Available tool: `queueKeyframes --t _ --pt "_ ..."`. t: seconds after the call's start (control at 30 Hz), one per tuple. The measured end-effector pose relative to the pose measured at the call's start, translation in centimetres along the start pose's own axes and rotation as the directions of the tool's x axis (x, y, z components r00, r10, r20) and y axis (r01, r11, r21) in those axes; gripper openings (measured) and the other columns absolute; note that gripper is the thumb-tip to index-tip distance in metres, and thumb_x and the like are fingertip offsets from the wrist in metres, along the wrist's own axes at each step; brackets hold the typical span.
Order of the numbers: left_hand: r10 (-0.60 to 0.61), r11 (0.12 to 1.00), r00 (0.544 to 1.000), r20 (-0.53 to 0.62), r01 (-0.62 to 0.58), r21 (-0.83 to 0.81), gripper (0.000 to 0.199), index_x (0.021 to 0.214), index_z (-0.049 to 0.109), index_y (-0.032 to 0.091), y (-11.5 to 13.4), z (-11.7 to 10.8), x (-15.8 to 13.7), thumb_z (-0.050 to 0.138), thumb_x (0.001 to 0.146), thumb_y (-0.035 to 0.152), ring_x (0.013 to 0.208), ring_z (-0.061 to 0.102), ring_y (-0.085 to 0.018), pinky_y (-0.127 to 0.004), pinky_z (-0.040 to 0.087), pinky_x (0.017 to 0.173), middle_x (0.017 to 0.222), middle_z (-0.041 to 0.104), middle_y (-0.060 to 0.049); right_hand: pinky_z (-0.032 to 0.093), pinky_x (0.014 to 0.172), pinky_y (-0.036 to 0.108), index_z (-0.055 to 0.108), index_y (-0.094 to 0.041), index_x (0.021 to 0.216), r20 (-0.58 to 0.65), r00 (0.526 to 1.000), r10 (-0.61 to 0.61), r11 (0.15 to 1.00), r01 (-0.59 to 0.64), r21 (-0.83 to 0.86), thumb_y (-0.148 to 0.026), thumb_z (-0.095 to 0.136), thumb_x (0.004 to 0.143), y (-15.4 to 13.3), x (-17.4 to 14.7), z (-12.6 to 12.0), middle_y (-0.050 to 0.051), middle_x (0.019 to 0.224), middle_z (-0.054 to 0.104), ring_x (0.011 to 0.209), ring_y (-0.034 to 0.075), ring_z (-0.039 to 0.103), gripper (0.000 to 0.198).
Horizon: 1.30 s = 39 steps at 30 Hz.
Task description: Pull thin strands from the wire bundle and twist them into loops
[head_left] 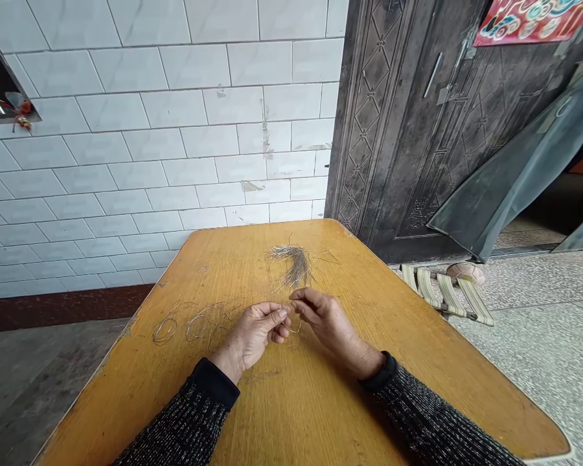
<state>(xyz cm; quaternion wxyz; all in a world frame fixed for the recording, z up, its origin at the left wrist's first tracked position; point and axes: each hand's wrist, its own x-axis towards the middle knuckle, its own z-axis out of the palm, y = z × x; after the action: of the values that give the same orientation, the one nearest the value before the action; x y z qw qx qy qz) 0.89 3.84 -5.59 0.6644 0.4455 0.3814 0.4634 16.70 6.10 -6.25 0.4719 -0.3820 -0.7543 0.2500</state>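
Over the middle of the table, my left hand is closed, its thumb and forefinger pinching a thin wire bent into a loop. My right hand is just to its right, thumb and fingertips pinched together at the same wire. The loop hangs between and below the fingertips. Beyond the hands lies a curved bundle of loose thin wires, with stray ends spreading out. Left of my left hand rest wire coils: one at the far left, a middle coil, and another partly hidden by the hand.
The wooden table reaches to a white tiled wall. A dark carved door stands at the right, with a grey-green curtain beside it. A low strapped stool and a ball are on the floor.
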Motion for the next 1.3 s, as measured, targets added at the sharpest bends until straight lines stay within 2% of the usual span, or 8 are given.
queueKeyframes --t 0.07,0.13,0.3,0.43,0.7,0.97,1.07,1.3 --pt "-0.004 0.999 1.0 -0.007 0.003 -0.036 0.027 0.073 0.061 0.012 0.1 -0.1 0.0 0.075 0.059 0.03 0.05 0.051 -0.006 -0.018 0.034 0.045 0.064 0.059 -0.001 0.037 0.048 0.022 0.055 -0.018 0.083 0.055 0.985 0.165 0.955 -0.174 0.241 -0.037 0.05 0.08 -0.2 0.1 0.1 -0.001 0.061 0.053 0.05 0.009 0.046 0.02" --pt "-0.019 0.998 1.0 -0.003 0.019 -0.06 0.026 0.072 0.061 0.012 0.1 -0.2 0.1 0.076 0.058 0.028 0.049 0.051 -0.005 -0.016 0.032 0.043 0.063 0.059 0.0 0.034 0.042 0.02 0.054 -0.017 0.076 0.152 0.955 0.253 0.872 -0.294 0.391 -0.043 0.054 0.076 -0.7 0.2 -0.1 -0.003 0.057 0.049 0.045 0.007 0.041 0.027" --pt "-0.085 0.989 0.994 0.075 0.093 -0.115 0.025 0.071 0.061 0.013 0.3 -0.4 -0.1 0.078 0.055 0.023 0.043 0.045 -0.002 -0.013 0.027 0.039 0.062 0.06 0.001 0.027 0.038 0.016 0.054 -0.015 0.066 0.273 0.917 0.292 0.762 -0.395 0.513 -0.048 0.059 0.071 -1.8 0.2 -0.7 -0.004 0.055 0.05 0.042 0.004 0.038 0.033" --pt "-0.091 0.977 0.989 0.118 0.112 -0.181 0.025 0.069 0.062 0.013 0.1 -0.3 -0.2 0.079 0.054 0.02 0.042 0.043 0.0 -0.012 0.029 0.041 0.06 0.061 0.001 0.028 0.037 0.015 0.053 -0.015 0.065 0.29 0.911 0.293 0.687 -0.412 0.599 -0.047 0.063 0.069 -1.8 0.0 -0.6 -0.005 0.052 0.049 0.041 0.003 0.037 0.033" --pt "0.016 0.97 0.995 0.097 0.008 -0.241 0.026 0.065 0.06 0.013 -0.2 0.0 0.0 0.08 0.051 0.02 0.043 0.044 -0.001 -0.013 0.03 0.043 0.057 0.059 0.002 0.033 0.037 0.014 0.052 -0.015 0.06 0.293 0.917 0.271 0.587 -0.399 0.705 -0.043 0.067 0.067 -1.5 0.0 -0.3 -0.006 0.052 0.048 0.04 0.002 0.037 0.033" --pt "0.11 0.991 0.993 0.053 -0.106 -0.077 0.019 0.078 0.063 0.012 0.0 0.1 -0.2 0.068 0.069 0.028 0.051 0.052 -0.006 -0.019 0.04 0.05 0.067 0.058 0.0 0.035 0.037 0.013 0.057 -0.015 0.067 0.275 0.925 0.263 0.55 -0.378 0.745 -0.038 0.068 0.068 -1.4 0.1 -0.6 -0.004 0.057 0.052 0.041 0.002 0.04 0.026" --pt "0.087 0.995 0.992 0.09 -0.081 -0.062 0.02 0.081 0.063 0.012 0.1 0.3 -0.4 0.066 0.072 0.029 0.052 0.053 -0.007 -0.019 0.04 0.049 0.069 0.058 -0.001 0.036 0.037 0.013 0.056 -0.015 0.064 0.269 0.922 0.28 0.531 -0.382 0.756 -0.038 0.069 0.067 -1.2 0.1 -0.6 -0.005 0.056 0.052 0.04 0.002 0.04 0.026" --pt "-0.017 0.978 0.989 0.146 0.046 -0.201 0.022 0.083 0.064 0.012 0.3 -0.1 -0.3 0.072 0.066 0.023 0.052 0.05 -0.003 -0.014 0.036 0.045 0.074 0.058 -0.001 0.035 0.036 0.013 0.059 -0.014 0.065 0.277 0.908 0.314 0.538 -0.411 0.736 -0.038 0.07 0.065 -1.1 0.2 -0.7 -0.005 0.054 0.051 0.039 0.002 0.039 0.026"
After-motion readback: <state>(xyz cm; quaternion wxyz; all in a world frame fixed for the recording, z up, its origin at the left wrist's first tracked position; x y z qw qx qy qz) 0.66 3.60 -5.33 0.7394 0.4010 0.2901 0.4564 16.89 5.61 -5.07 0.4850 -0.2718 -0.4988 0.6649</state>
